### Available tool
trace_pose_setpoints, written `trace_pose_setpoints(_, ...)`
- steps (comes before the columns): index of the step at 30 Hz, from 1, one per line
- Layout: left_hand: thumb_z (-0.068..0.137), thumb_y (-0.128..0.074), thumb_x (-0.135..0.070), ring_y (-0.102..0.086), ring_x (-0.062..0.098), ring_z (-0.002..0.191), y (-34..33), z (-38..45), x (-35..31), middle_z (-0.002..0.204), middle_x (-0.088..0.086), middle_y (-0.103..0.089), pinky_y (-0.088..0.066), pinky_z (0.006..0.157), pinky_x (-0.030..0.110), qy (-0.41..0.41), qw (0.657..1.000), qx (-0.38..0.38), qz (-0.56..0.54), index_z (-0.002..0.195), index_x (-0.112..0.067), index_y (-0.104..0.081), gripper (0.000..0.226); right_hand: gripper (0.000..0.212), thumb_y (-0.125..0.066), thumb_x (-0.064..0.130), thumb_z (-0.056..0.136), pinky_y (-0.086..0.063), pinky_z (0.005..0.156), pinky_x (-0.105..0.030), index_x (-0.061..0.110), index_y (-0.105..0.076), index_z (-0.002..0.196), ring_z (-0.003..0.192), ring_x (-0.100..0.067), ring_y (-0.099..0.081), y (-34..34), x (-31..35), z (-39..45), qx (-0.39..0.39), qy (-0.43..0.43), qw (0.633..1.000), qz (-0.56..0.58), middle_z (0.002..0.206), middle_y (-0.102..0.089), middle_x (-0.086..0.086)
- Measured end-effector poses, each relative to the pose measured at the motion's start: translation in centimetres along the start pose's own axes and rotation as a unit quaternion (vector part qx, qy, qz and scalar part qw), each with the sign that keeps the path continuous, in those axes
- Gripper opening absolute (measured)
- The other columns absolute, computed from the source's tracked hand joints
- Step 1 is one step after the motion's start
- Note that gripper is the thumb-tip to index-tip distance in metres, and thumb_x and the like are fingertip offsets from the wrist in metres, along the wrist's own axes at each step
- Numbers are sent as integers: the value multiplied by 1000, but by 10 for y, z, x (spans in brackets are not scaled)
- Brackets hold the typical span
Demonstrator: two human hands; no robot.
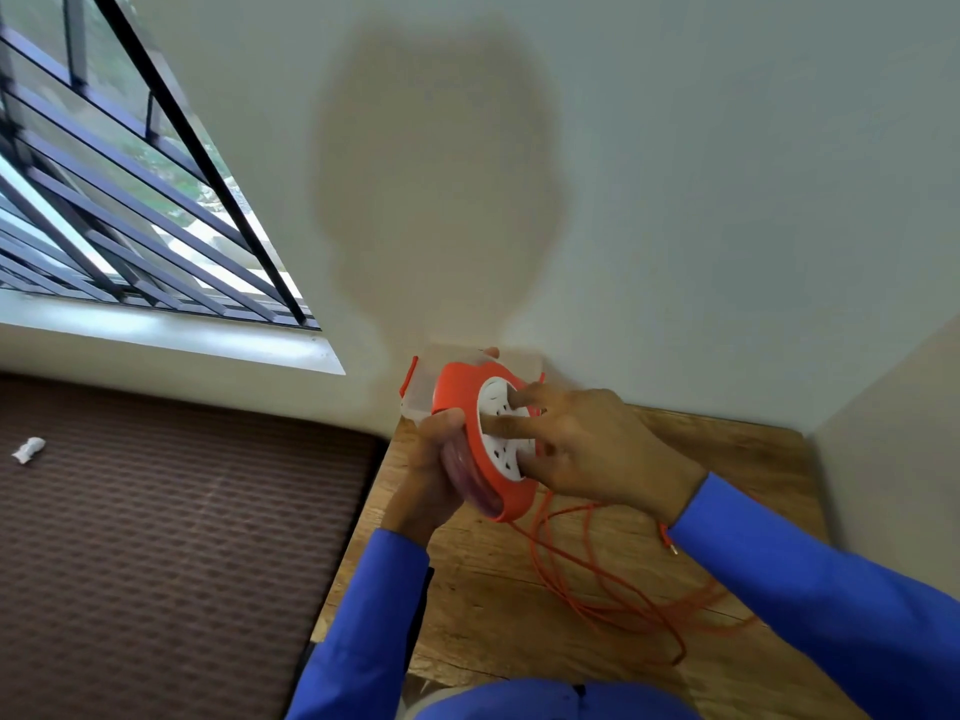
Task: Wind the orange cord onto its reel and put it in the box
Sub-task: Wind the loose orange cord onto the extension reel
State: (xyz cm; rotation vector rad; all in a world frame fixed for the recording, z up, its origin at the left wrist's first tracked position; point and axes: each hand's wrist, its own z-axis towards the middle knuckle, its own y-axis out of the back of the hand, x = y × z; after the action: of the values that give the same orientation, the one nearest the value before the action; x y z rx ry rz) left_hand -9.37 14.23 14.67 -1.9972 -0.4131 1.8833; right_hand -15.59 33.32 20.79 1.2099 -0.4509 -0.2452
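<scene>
An orange reel with a white socket face is held upright above the wooden table. My left hand grips its rim from the left and below. My right hand has its fingers pressed on the white face. Loose orange cord hangs from the reel's bottom and lies in loops on the table to the right. A clear plastic box with orange clips stands just behind the reel against the wall, mostly hidden by it.
The table sits in a corner, with white walls behind and to the right. Left of it lies a brown quilted mattress with a crumpled white scrap. A barred window is at upper left.
</scene>
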Motion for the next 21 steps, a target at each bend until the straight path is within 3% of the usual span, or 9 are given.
trace_pose_setpoints(3, 71, -89, -69, -72, 37, 119, -3, 2, -1, 133, 17, -73, -58, 101, 56, 2, 1000, -1, 12, 159, -19, -50, 109, 60, -75, 58, 80, -64, 64, -31, 39, -71, 137, 76, -8, -77, -6, -4, -1, -67, -107, 987, 97, 96, -85, 9)
trace_pose_setpoints(5, 66, -93, -67, -75, 32, 115, -5, 2, -1, 131, 14, -74, -63, 94, 47, 17, 999, -1, 36, 165, -7, -33, 130, 49, -74, 71, 76, -55, 52, -14, 42, -80, 116, 62, 3, -73, -11, -2, 3, -88, -225, 937, 252, 69, -77, 21)
trace_pose_setpoints(7, 69, -90, -55, -76, 28, 112, -5, 2, 1, 124, 6, -78, -64, 90, 39, 2, 997, -15, 72, 157, -12, -41, 110, 41, -69, 76, 80, -44, 45, -9, 37, -81, 78, 47, 3, -66, -17, -3, 13, -98, -299, 895, 316, 56, -71, 20)
trace_pose_setpoints(9, 76, -77, -41, -76, 24, 105, -3, 3, 3, 115, -2, -80, -65, 89, 40, -21, 990, -32, 133, 145, -26, -51, 76, 73, -56, 82, 87, -40, 42, -10, 17, -76, 58, 37, -5, -57, -19, -2, 18, -69, -376, 853, 355, 45, -66, 3)
trace_pose_setpoints(13, 76, -86, -65, -76, 24, 105, -1, 0, -3, 124, 5, -76, -60, 92, 63, -67, 982, -40, 171, 151, -40, -48, 88, 66, -53, 60, 102, -23, 35, -18, 13, -80, 64, 34, -12, -27, -15, 6, 16, 55, -482, 646, 589, 43, -41, -5)
trace_pose_setpoints(15, 73, -85, -77, -77, 22, 107, 2, 1, -9, 126, -1, -79, -54, 96, 72, -68, 984, -6, 163, 143, -52, -57, 80, 59, -53, 46, 105, -22, 36, -18, 13, -80, 64, 32, -11, -22, -10, 11, 15, 48, -444, 585, 677, 40, -35, -2)
trace_pose_setpoints(16, 73, -85, -78, -77, 22, 109, 2, 2, -9, 126, -1, -78, -56, 97, 69, -67, 985, -4, 159, 148, -46, -54, 88, 58, -53, 40, 104, -24, 36, -19, 14, -79, 60, 30, -10, -23, -5, 14, 16, 36, -412, 565, 714, 37, -35, -1)
trace_pose_setpoints(19, 64, -89, -80, -75, 23, 99, -11, -2, -7, 116, 10, -71, -65, 86, 42, -52, 989, -33, 136, 160, 3, -28, 141, 43, -56, 28, 97, -29, 40, -22, 17, -75, 60, 31, -10, -28, 10, 20, 18, 22, -310, 576, 756, 37, -42, 1)
trace_pose_setpoints(21, 63, -90, -78, -76, 22, 97, -12, -9, -4, 112, 12, -71, -64, 84, 37, -45, 993, -17, 105, 158, 13, -24, 148, 31, -56, 26, 94, -36, 48, -23, 10, -80, 82, 38, -11, -37, 9, 16, 19, 18, -305, 647, 698, 44, -54, -3)
